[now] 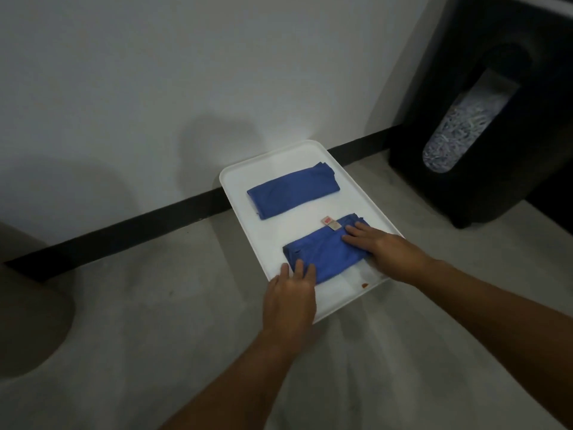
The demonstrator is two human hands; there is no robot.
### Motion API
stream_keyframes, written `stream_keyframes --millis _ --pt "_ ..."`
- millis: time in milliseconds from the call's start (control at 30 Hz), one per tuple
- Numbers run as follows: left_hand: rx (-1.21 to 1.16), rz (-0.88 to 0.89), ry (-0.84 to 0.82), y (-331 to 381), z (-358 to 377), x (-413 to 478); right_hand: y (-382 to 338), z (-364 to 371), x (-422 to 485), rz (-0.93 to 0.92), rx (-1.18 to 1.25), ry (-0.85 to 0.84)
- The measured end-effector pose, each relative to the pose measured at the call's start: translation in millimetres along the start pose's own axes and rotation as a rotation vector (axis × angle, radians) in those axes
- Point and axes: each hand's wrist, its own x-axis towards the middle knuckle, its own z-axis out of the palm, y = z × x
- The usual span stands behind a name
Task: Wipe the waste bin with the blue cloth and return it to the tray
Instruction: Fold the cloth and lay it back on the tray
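White plastic tray [235, 181] sits on a pale grey floor [155, 305], pushed up near the wall [155, 72] and its black baseboard [124, 229]. Two folded blue cloths are on it. The far cloth [293, 190] lies by itself toward the wall end. The near cloth [325, 254] has a little tag [330, 224] sticking out of its far edge, and both of the person's hands are on it. The left hand [290, 294] lies flat over the cloth's near-left corner, fingers loosely together, with the palm hanging over the tray's edge. The right hand [384, 246] is flat too, fingers spread a bit, pressing down on the right end. Neither one is pinching the fabric, just resting on top. There's a small brownish spot [365, 285] on the tray's near-right corner. The black bin [496, 181] stands off to the right by the wall, well apart from the tray, with a clear window [459, 131] showing shredded paper inside.
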Motion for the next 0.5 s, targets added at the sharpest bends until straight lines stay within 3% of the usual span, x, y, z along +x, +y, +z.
stream_keyframes --millis 67,100,267,333,433,500 --pt "0.033 -0.032 -0.191 1 9 0 4 5 -1 0.016 0.031 0.039" --pt "0.038 -0.05 -0.21 1 9 0 3 3 0 0.014 0.034 0.05" --pt "-0.059 -0.063 -0.004 10 -8 -1 0 -7 1 0.027 0.06 -0.027" --pt "-0.139 -0.086 0.089 7 -13 8 -1 -17 0 0.065 0.167 0.03" --pt "-0.171 -0.129 0.051 -7 -16 28 1 -23 7 0.142 0.244 0.282" --pt "-0.148 -0.157 -0.026 -14 -16 38 3 -17 15 0.157 0.146 0.295"
